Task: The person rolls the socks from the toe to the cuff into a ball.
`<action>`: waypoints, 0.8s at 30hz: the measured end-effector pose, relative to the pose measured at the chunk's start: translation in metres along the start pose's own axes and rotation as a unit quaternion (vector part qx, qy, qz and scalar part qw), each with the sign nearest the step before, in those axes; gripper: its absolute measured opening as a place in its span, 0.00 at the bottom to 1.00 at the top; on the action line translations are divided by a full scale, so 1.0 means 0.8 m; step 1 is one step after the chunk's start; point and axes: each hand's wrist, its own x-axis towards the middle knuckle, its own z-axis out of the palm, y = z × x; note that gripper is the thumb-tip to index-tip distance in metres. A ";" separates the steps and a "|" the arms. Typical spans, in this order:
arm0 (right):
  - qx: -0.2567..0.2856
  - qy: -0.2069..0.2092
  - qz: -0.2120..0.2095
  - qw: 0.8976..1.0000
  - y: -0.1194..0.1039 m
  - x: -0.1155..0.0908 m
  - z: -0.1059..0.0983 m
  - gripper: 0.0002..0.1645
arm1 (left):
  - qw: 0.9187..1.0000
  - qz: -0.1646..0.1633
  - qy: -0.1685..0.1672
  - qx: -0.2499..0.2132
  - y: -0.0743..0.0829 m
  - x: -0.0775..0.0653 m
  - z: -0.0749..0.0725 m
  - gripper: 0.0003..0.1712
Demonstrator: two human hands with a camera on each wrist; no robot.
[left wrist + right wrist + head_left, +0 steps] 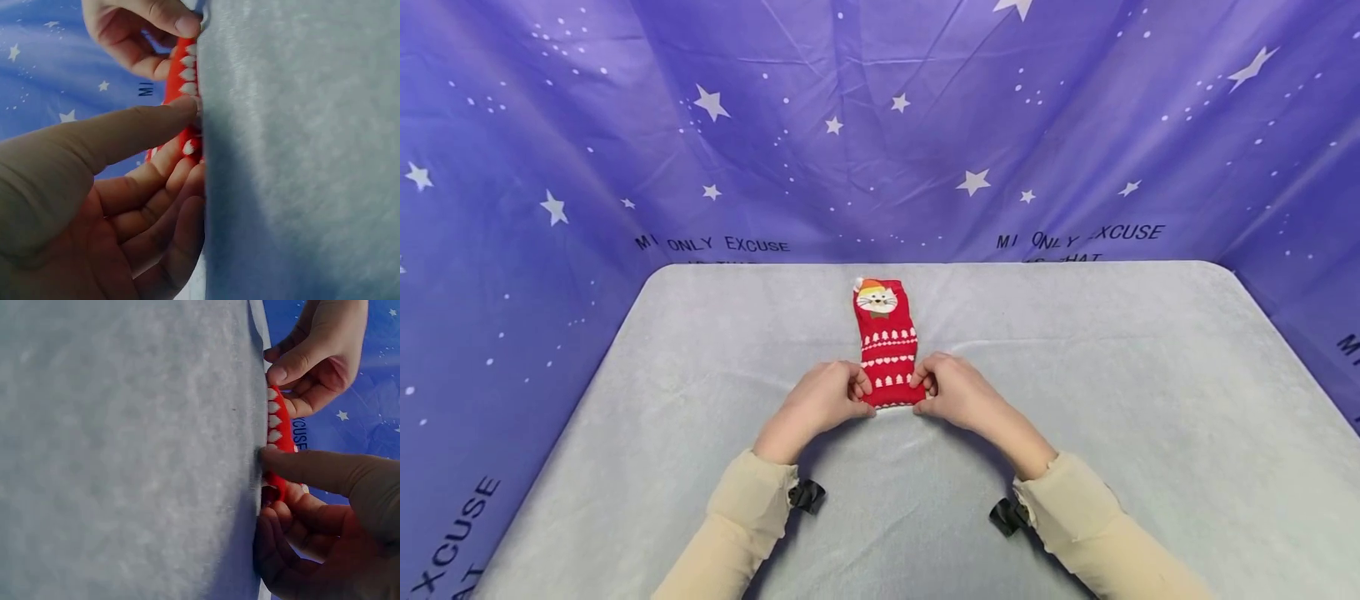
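Observation:
A red sock (889,342) lies lengthwise on the grey cloth in the head view, its near end toward the person. White trees and hearts run across it, and a white cat face with an orange hat is at its far end. My left hand (827,393) pinches the near left corner of the sock between thumb and fingers. At the near right corner, my right hand (958,392) pinches it the same way. In the left wrist view the thumb (150,125) presses on the folded near edge, with a row of white shapes beside it.
The table (662,367) is covered with a pale grey cloth and has rounded far corners. Behind it and at both sides hangs a purple-blue curtain (880,183) with white stars and black lettering. Black wrist mounts (807,497) sit at the beige sleeves.

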 end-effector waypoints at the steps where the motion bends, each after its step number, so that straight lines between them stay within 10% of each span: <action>1: -0.008 -0.001 0.003 1.000 0.000 0.001 0.001 0.16 | 1.000 0.000 -0.003 0.001 0.000 0.001 0.001 0.14; 18: 0.033 0.052 -0.002 0.998 0.012 0.007 -0.001 0.05 | 0.999 0.029 0.028 -0.035 -0.011 0.013 -0.001 0.06; 24: 0.072 0.019 0.031 0.997 0.012 0.019 -0.010 0.04 | 0.997 -0.031 0.009 -0.074 -0.011 0.022 -0.014 0.06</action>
